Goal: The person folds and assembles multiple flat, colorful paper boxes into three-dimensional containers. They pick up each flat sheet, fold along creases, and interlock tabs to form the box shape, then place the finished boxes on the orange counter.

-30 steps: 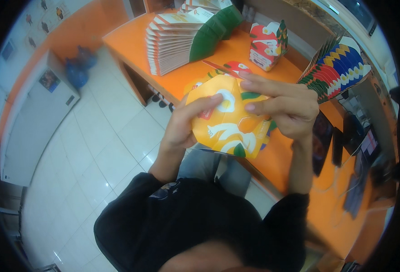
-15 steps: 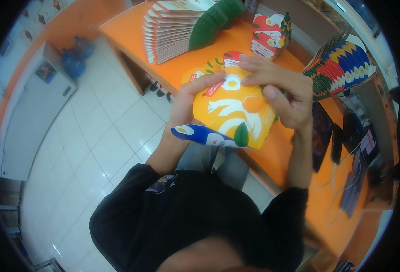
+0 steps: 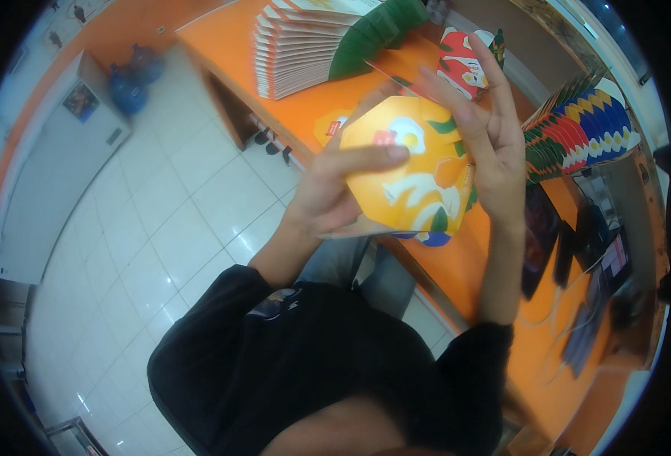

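Note:
An orange printed cardboard box blank (image 3: 411,178), with white, green and blue patches, is held up in front of me over the edge of the orange counter (image 3: 305,114). My left hand (image 3: 335,190) grips its left side, the index finger laid across its face. My right hand (image 3: 491,144) presses against its right side with the fingers stretched upward. A blue flap shows at the blank's lower edge.
A fanned stack of flat blanks (image 3: 312,38) lies at the counter's far end. A folded red and white box (image 3: 464,57) stands behind my hands. A colourful stack of blanks (image 3: 586,129) is at the right. Dark devices (image 3: 578,243) lie further right. White tiled floor (image 3: 160,205) spreads left.
The blank has been turned and lifted higher, its broad orange face toward me. My right hand's fingers have stretched out straight. The blue flap has moved from the left to underneath.

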`<state>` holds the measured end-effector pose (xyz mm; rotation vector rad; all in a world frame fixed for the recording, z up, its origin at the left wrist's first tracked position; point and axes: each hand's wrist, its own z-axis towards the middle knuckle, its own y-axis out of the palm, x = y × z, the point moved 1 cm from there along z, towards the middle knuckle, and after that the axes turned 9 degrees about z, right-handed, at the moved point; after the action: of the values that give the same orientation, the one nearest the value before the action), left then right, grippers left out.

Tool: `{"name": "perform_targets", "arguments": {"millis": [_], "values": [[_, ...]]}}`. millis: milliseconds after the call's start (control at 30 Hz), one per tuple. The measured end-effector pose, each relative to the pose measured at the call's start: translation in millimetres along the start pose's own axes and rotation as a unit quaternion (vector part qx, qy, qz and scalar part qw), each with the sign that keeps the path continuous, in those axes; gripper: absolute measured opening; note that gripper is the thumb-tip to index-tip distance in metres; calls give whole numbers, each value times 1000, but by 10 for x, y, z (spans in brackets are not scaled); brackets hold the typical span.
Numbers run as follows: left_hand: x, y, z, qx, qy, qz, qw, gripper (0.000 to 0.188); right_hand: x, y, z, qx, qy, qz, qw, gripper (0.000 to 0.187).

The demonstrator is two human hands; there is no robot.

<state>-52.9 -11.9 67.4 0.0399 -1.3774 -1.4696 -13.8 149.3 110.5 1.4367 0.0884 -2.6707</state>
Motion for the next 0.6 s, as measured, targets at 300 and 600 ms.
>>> {"name": "perform_targets", "arguments": {"millis": [300, 600], "values": [[75, -172, -14, -81, 33, 113, 990, 87, -151, -56, -69, -36, 100, -66, 992, 48], [-8, -196, 94, 34, 71, 130, 988, 75, -286, -40, -86, -167, -67, -336, 924, 64]]}}
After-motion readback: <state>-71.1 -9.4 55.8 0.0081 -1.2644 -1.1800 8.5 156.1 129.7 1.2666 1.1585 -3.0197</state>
